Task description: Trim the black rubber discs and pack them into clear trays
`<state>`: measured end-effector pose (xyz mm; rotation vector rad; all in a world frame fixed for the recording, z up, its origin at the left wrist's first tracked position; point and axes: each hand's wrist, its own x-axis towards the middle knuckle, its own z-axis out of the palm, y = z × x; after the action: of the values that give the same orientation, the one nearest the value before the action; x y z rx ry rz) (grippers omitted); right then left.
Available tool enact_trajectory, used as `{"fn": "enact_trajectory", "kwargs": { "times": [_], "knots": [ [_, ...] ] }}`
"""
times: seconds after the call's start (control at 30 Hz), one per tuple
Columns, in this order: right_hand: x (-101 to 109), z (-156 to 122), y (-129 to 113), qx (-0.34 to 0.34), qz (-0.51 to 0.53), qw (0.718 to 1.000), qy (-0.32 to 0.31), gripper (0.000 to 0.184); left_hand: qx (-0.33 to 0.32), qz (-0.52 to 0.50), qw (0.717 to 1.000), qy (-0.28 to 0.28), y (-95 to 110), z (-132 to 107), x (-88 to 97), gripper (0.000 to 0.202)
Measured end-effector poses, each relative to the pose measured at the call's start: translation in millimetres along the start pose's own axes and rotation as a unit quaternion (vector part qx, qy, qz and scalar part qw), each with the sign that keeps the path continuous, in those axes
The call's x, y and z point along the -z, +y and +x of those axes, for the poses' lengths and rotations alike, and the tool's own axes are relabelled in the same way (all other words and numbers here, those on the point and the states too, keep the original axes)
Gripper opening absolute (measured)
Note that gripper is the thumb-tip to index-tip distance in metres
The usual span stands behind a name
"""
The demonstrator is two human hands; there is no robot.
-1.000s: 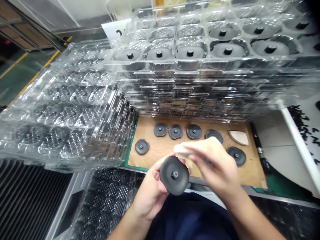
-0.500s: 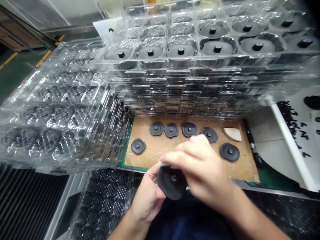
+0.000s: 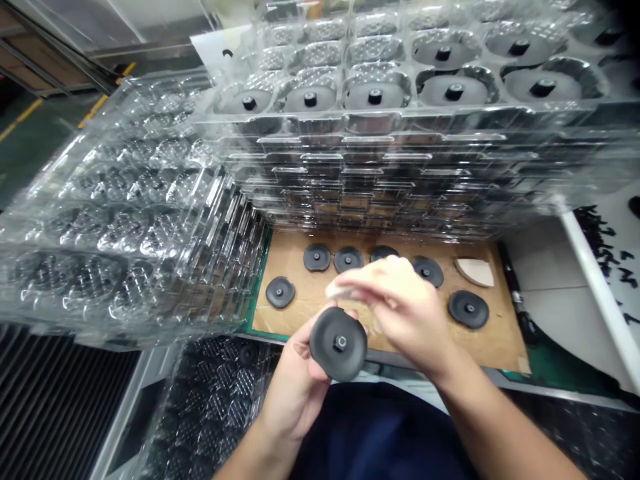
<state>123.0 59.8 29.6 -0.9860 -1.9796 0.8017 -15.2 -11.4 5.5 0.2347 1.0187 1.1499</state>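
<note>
**Fingers (image 3: 380, 280) pinched on a pale scrap, black disc in the other hand**

Bench surface is a tan cardboard sheet (image 3: 310, 320) on a green mat (image 3: 550, 367), with six more black discs and a pale fan-shaped piece (image 3: 474, 272) lying on it. Behind it rises a tall stack of transparent blister trays (image 3: 380, 160), and another stack (image 3: 125, 227) leans off to the left. Green floor with a yellow stripe (image 3: 30, 113) shows top left.

The black disc (image 3: 353, 360) sits in the left hand (image 3: 293, 393), just past the board's near edge, above a dark blue shirt (image 3: 375, 427). Its face and center stud tip up toward the camera; it's roundish, so no real long axis. Matte, rubbery look, softly lobed rim. Left fingers curl behind it. The right hand (image 3: 410, 320) is just beside it, fingers together, but that scrap is too blurred to identify.
</note>
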Motion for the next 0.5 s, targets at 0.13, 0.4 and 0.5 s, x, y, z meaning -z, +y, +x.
{"fn": "enact_trajectory", "kwargs": {
  "times": [0.13, 0.4, 0.5],
  "knots": [
    [-28, -26, 42, -0.165, -0.015, 0.986, 0.014, 0.019, 0.005, -0.047, 0.999, 0.013, 3, 2, -0.1, 0.068],
    [-29, -44, 31, -0.203, -0.016, 0.979, 0.007, 0.021, 0.011, -0.059, 0.998, 0.023, 3, 4, 5.2, 0.061],
    [-3, -16, -5, -0.063, 0.014, 0.998, 0.014, 0.026, -0.008, -0.010, 1.000, -0.008, 5, 3, -2.0, 0.057]
  ]
}}
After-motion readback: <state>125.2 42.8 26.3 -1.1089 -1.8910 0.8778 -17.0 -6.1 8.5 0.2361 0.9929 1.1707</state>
